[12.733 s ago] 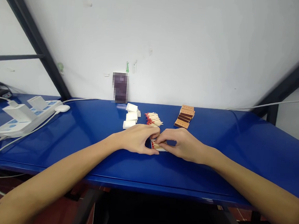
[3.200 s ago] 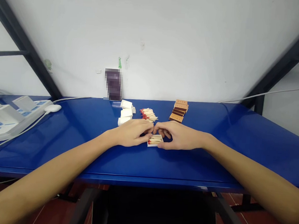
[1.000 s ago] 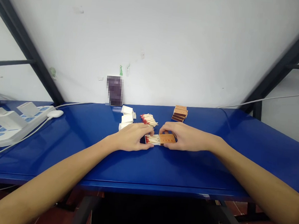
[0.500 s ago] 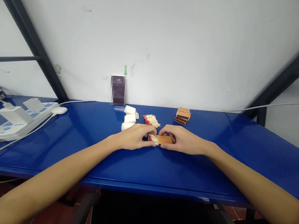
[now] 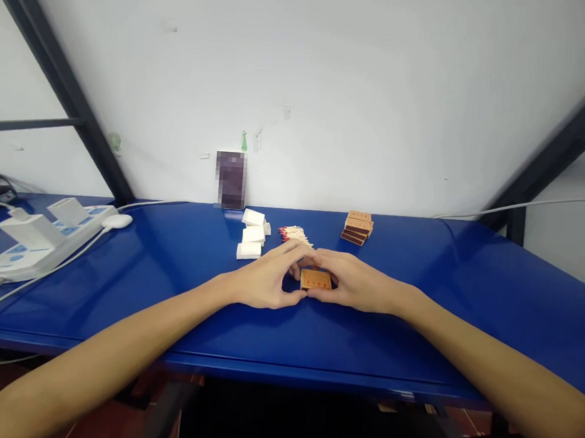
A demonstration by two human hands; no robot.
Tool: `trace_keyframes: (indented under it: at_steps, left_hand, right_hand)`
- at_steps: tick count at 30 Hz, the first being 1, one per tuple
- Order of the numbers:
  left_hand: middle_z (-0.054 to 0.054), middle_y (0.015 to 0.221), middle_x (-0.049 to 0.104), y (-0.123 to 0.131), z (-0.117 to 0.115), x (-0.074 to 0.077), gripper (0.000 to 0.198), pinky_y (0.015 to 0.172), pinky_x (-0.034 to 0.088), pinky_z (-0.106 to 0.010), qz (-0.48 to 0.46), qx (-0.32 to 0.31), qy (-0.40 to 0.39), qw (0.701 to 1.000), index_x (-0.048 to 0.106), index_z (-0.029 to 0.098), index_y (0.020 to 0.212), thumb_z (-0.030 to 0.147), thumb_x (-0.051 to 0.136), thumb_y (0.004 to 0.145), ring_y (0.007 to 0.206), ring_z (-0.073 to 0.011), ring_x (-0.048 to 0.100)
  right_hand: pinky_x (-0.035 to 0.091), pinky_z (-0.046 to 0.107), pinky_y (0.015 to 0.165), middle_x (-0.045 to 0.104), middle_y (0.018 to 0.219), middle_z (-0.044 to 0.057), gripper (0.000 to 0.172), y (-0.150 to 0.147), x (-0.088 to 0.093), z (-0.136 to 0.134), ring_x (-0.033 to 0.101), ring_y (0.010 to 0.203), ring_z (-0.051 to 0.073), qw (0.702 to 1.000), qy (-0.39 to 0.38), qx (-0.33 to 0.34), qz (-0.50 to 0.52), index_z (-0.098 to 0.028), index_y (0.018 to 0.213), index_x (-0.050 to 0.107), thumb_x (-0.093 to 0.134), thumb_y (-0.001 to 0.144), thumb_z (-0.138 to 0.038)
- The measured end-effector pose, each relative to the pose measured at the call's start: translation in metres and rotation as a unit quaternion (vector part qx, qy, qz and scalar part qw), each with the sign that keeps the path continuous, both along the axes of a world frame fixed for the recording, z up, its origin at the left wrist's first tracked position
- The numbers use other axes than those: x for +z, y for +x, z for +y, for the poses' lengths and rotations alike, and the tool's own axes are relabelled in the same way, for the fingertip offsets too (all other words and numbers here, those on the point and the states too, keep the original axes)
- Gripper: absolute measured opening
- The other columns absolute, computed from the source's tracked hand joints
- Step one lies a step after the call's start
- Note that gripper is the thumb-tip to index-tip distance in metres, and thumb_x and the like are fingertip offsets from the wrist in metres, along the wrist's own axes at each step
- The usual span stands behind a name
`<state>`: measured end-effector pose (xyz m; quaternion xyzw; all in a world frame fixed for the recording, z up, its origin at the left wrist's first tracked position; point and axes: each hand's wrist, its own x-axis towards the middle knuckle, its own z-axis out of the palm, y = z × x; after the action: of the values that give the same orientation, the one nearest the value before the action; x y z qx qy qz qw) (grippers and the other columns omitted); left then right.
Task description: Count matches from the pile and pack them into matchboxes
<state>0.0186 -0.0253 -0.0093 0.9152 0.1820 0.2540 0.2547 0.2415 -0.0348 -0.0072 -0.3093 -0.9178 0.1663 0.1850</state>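
Observation:
A small brown matchbox [image 5: 316,279] lies on the blue table [image 5: 414,334] between my two hands, its sleeve closed over the tray. My left hand [image 5: 263,280] curls round its left end, thumb and fingers pinching it. My right hand [image 5: 355,282] grips its right end the same way. Just behind my fingers lies a loose heap of red-tipped matches [image 5: 294,233]. To the heap's left stand white inner trays [image 5: 252,233], and to its right a short stack of brown sleeves [image 5: 358,227].
A white power strip with plugs [image 5: 35,238] and its cables lie at the far left of the table. A blurred dark object [image 5: 230,179] leans on the white wall. Black slanted frame bars rise at both sides.
The white tray full of matches, bare 3 seconds ago, has slid into a brown sleeve that my right hand brought over; the box is now closed between both hands.

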Motion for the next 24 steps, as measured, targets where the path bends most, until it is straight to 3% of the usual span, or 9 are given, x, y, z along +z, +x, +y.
trace_keyframes:
  at_steps: [4, 7, 11, 14, 18, 21, 24]
  left_hand:
    - [-0.008, 0.117, 0.052, -0.004, 0.001, 0.008, 0.038, 0.081, 0.053, -0.034, 0.034, 0.022, 0.087, 0.995, 0.049, 0.023, 0.122, 0.029, 0.059, 0.086, 0.09, -0.017, 0.056]
    - [-0.006, 0.101, 0.055, -0.016, 0.009, 0.016, 0.02, 0.075, 0.048, -0.031, 0.044, 0.1, 0.213, 0.971, 0.057, 0.019, 0.106, 0.031, 0.052, 0.09, 0.083, -0.0166, 0.054]
    - [-0.004, 0.079, 0.055, -0.04, 0.029, 0.025, 0.022, 0.069, 0.042, -0.031, 0.097, 0.178, 0.29, 0.935, 0.056, 0.018, 0.079, 0.033, 0.046, 0.092, 0.073, -0.017, 0.051]
    - [-0.005, 0.083, 0.06, -0.055, 0.042, 0.029, 0.025, 0.073, 0.041, -0.031, 0.153, 0.194, 0.28, 0.928, 0.06, 0.018, 0.082, 0.037, 0.047, 0.092, 0.08, -0.0187, 0.054]
    - [-0.006, 0.092, 0.064, -0.065, 0.047, 0.035, 0.029, 0.077, 0.042, -0.031, 0.225, 0.206, 0.225, 0.925, 0.065, 0.018, 0.095, 0.045, 0.054, 0.087, 0.088, -0.0213, 0.058]
    - [-0.005, 0.093, 0.066, -0.068, 0.045, 0.039, 0.038, 0.076, 0.043, -0.031, 0.267, 0.214, 0.185, 0.921, 0.066, 0.02, 0.103, 0.049, 0.061, 0.08, 0.086, -0.0226, 0.061]
    - [-0.006, 0.09, 0.068, -0.07, 0.043, 0.042, 0.047, 0.071, 0.043, -0.03, 0.297, 0.231, 0.159, 0.913, 0.067, 0.02, 0.107, 0.055, 0.065, 0.075, 0.081, -0.0233, 0.063]
  right_hand:
    - [0.049, 0.036, 0.082, 0.064, 0.108, 0.009, 0.037, 0.0, 0.002, -0.004, 0.061, 0.095, 0.024, 0.999, 0.036, -0.023, -0.028, -0.022, 0.126, 0.058, 0.057, 0.092, -0.037]
    - [0.047, 0.037, 0.08, 0.064, 0.103, 0.009, 0.04, 0.003, 0.013, -0.001, 0.06, 0.09, 0.024, 0.99, 0.115, -0.079, -0.019, -0.023, 0.129, 0.058, 0.054, 0.093, -0.041]
    - [0.045, 0.042, 0.088, 0.066, 0.109, 0.012, 0.038, 0.01, 0.039, 0.036, 0.058, 0.101, 0.028, 0.963, 0.213, -0.166, 0.004, -0.022, 0.123, 0.062, 0.051, 0.093, -0.043]
    - [0.045, 0.04, 0.081, 0.068, 0.106, 0.014, 0.044, 0.007, 0.052, 0.086, 0.06, 0.098, 0.03, 0.956, 0.186, -0.194, -0.121, -0.018, 0.13, 0.058, 0.05, 0.093, -0.04]
    - [0.045, 0.038, 0.083, 0.068, 0.117, 0.017, 0.045, -0.011, 0.051, 0.147, 0.062, 0.106, 0.031, 0.937, 0.126, -0.221, -0.241, -0.016, 0.129, 0.059, 0.057, 0.09, -0.038]
    - [0.046, 0.039, 0.085, 0.066, 0.122, 0.019, 0.045, -0.022, 0.047, 0.17, 0.061, 0.111, 0.033, 0.934, 0.123, -0.231, -0.243, -0.015, 0.127, 0.06, 0.06, 0.088, -0.038]
    - [0.046, 0.039, 0.085, 0.064, 0.125, 0.019, 0.04, -0.02, 0.051, 0.171, 0.06, 0.112, 0.033, 0.937, 0.128, -0.232, -0.226, -0.013, 0.125, 0.061, 0.055, 0.09, -0.033]
